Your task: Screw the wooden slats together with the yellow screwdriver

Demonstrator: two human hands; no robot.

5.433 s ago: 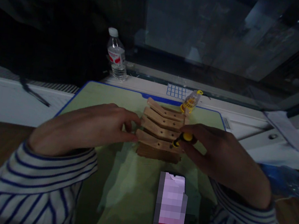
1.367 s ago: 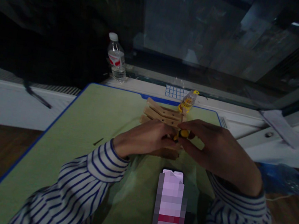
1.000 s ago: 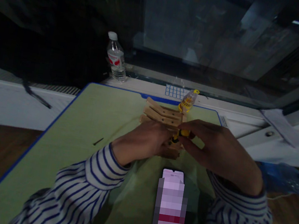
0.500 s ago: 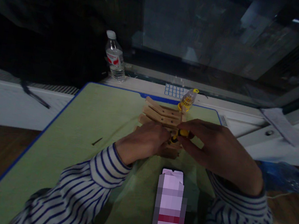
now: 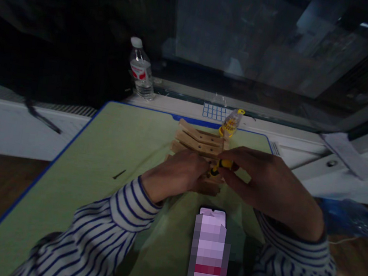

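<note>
Slatted wooden pieces (image 5: 200,146) with small drilled holes form an assembly on the green table, partly covered by my hands. My left hand (image 5: 178,174) is closed over the near side of this wooden assembly, fingertips largely hidden. Between the thumb and fingers of my right hand (image 5: 267,185) is a screwdriver with a yellow and black handle (image 5: 225,163). It points down and left towards the wood by my left fingertips; its tip is hidden. A dark screw (image 5: 119,174) lies on the table, left of my left hand.
The blue-edged green table (image 5: 88,151) meets a window sill. A phone (image 5: 213,214) with a blurred-out screen lies nearest me. Beyond the wood stands a clear container with yellow parts (image 5: 231,123). A water bottle (image 5: 141,71) is on the sill, beside a dark bag (image 5: 60,64).
Both hands stay almost in place. The yellow and black screwdriver has turned slightly in my right fingers, and my left hand has shifted very little.
</note>
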